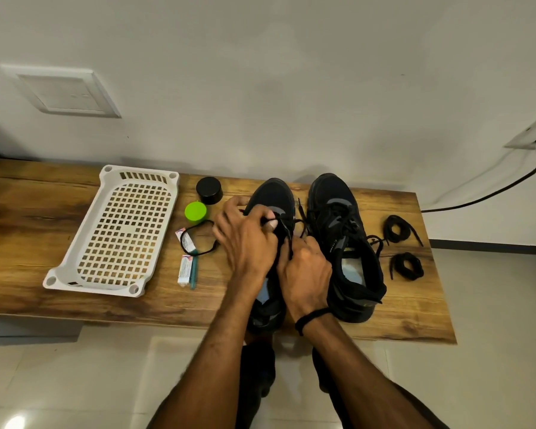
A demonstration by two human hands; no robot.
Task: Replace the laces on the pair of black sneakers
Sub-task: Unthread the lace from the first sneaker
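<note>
The left sneaker [274, 193] is partly covered by both hands. Its lace [289, 246] is pinched by the left hand [245, 243] and gripped by the curled right hand [305, 269].

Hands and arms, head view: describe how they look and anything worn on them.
No sleeves and no gloves are in view; both are bare up to the frame edge. The left hand and its wrist wear nothing that shows. The right hand has a thin, cord-like black band round its wrist. No watch or ring shows on either.
</note>
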